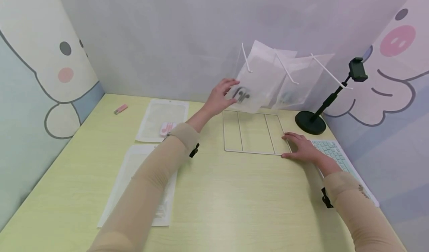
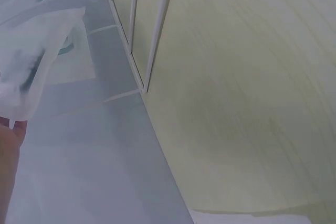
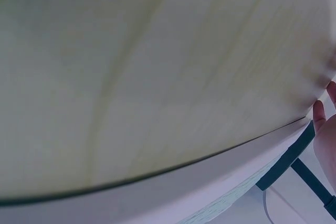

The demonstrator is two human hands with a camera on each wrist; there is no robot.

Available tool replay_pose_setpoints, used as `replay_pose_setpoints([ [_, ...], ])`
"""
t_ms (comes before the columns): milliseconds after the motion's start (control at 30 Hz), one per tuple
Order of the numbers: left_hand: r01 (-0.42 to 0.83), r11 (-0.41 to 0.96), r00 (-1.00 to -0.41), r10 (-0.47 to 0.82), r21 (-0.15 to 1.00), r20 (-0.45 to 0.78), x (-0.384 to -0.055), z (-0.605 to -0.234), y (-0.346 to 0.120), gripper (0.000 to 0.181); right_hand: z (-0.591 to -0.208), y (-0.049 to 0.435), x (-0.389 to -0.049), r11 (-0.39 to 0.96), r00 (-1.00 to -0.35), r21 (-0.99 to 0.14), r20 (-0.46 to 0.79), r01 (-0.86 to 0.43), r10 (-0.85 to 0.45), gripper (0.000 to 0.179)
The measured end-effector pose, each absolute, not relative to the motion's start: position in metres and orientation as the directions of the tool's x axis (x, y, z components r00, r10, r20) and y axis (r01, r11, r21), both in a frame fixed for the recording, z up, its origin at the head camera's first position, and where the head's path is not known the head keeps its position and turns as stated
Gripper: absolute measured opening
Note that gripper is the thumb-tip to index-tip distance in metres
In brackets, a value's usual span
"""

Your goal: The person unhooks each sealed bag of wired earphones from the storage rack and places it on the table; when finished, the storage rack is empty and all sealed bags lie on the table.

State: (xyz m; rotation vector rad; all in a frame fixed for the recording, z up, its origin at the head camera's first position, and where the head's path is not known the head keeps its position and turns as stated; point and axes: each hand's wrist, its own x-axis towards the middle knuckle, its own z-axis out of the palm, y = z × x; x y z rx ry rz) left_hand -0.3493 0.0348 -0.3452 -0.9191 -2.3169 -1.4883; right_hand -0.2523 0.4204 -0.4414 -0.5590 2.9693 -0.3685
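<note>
- Left hand (image 1: 219, 97) touches the white bag (image 1: 263, 77), upper right of centre; whether pinching, cannot tell.
- Right hand (image 1: 301, 148) lies spread on the wire rack (image 1: 253, 153).
- Pale wood-grain table (image 1: 234, 196), grey wall (image 1: 167, 40) behind.
- Right sleeve (image 1: 362, 214) partly hides the keyboard (image 1: 330, 151).

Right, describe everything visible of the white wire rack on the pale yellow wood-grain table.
The white wire rack, apparently coated metal, has a rectangular base with two crossbars, lying flat on the table, and three prongs projecting above. Hanging translucent white pouches partly hide its back. The right hand touches its right end.

Fingers (image 3: 318, 114) near dark stand (image 3: 287, 157) and keyboard (image 3: 226, 176)
</note>
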Motion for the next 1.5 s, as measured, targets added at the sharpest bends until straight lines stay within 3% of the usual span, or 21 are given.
replay_pose_setpoints([
  [400, 0.756, 0.340, -0.653, 0.448, 0.560, 0.610, -0.348, -0.334, 0.015, 0.071, -0.441, 0.418, -0.252, 0.897, -0.923, -0.252, -0.034, -0.363, -0.383, 0.077],
  [767, 0.759, 0.391, -0.650, 0.411, 0.520, 0.639, -0.341, -0.328, 0.013, 0.074, -0.440, 0.418, -0.250, 0.901, -0.927, -0.259, -0.045, -0.349, -0.372, 0.077],
  [933, 0.766, 0.328, -0.642, 0.413, 0.553, 0.646, -0.341, -0.328, 0.013, 0.064, -0.441, 0.418, -0.251, 0.902, -0.929, -0.261, -0.047, -0.344, -0.368, 0.078],
  [1133, 0.736, 0.346, -0.677, 0.421, 0.582, 0.604, -0.337, -0.321, 0.009, 0.049, -0.437, 0.415, -0.249, 0.907, -0.931, -0.261, -0.064, -0.331, -0.359, 0.079],
  [1500, 0.752, 0.335, -0.658, 0.429, 0.568, 0.619, -0.324, -0.318, 0.001, 0.045, -0.437, 0.415, -0.248, 0.907, -0.932, -0.262, -0.065, -0.329, -0.357, 0.080],
])
